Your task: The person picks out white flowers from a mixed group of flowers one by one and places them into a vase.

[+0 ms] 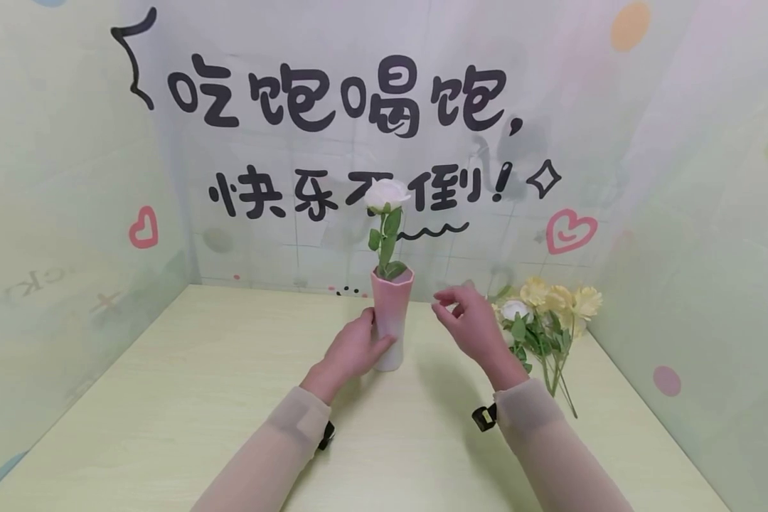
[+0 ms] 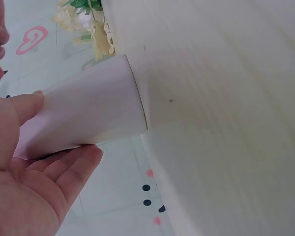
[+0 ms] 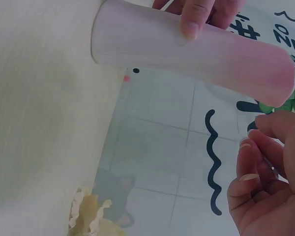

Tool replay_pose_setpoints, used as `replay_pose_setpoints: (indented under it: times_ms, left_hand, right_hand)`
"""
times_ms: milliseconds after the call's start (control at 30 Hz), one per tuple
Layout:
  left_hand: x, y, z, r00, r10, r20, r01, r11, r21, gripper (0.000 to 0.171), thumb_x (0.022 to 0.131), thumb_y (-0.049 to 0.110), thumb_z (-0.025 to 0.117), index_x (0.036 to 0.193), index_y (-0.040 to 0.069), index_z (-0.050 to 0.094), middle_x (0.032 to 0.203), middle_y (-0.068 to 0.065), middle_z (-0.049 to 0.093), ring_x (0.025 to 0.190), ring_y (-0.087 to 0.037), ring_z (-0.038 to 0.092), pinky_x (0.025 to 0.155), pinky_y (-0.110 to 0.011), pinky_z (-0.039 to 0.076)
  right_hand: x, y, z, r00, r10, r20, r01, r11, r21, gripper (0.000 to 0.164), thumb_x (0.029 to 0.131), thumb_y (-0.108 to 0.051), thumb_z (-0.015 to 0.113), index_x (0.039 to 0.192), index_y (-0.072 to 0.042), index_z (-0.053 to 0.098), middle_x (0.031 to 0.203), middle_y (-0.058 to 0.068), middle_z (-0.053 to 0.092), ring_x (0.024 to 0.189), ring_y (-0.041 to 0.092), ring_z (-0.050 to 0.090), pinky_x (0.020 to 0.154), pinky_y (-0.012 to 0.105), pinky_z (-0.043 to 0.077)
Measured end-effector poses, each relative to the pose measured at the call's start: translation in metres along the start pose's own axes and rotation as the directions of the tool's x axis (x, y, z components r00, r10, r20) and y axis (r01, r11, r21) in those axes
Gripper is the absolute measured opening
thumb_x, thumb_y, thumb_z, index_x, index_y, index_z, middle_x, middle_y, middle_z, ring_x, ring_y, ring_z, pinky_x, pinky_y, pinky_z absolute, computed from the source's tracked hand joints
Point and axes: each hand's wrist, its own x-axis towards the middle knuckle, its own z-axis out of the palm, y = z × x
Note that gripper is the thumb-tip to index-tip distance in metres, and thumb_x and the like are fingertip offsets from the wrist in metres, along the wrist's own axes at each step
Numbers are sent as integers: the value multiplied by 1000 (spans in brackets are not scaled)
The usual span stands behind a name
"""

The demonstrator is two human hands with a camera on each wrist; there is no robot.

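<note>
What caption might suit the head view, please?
Left hand gripping a pink-to-white vase with one white flower, right hand nearby.

The vase you hold stands upright on the table, pink at its rim and fading to white toward its base. One white flower with green leaves rises nearly straight from its mouth. To your right, a bunch of yellow and white flowers lies with stems toward you.
</note>
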Motion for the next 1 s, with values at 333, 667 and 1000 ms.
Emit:
replay_pose_setpoints:
  times_ms: [333,667,1000]
  left_hand:
    - [0,-3,1,1000,20,-6,-20,1000,3,65,109,29,70,159,-4,45,156,-25,62,141,-41,64,119,-58,52]
    - [1,-4,1,999,41,-5,-41,999,3,64,109,28,70,158,-5,46,155,-25,62,140,-41,65,118,-58,53]
    - [1,-6,2,999,39,-4,-39,999,3,63,109,28,70,158,-4,47,155,-23,63,139,-40,66,116,-57,55]
  right_hand:
    - [-24,36,-5,996,59,72,-55,997,-57,29,108,-20,70,131,-4,76,119,14,77,93,22,68,74,34,55]
    - [-40,69,-23,990,123,73,-114,986,-120,28,108,-23,70,130,-6,76,123,14,76,100,26,70,78,36,58]
    - [-44,95,-50,972,225,63,-212,964,-159,35,111,-24,64,135,-1,73,126,21,76,110,37,73,84,48,62]
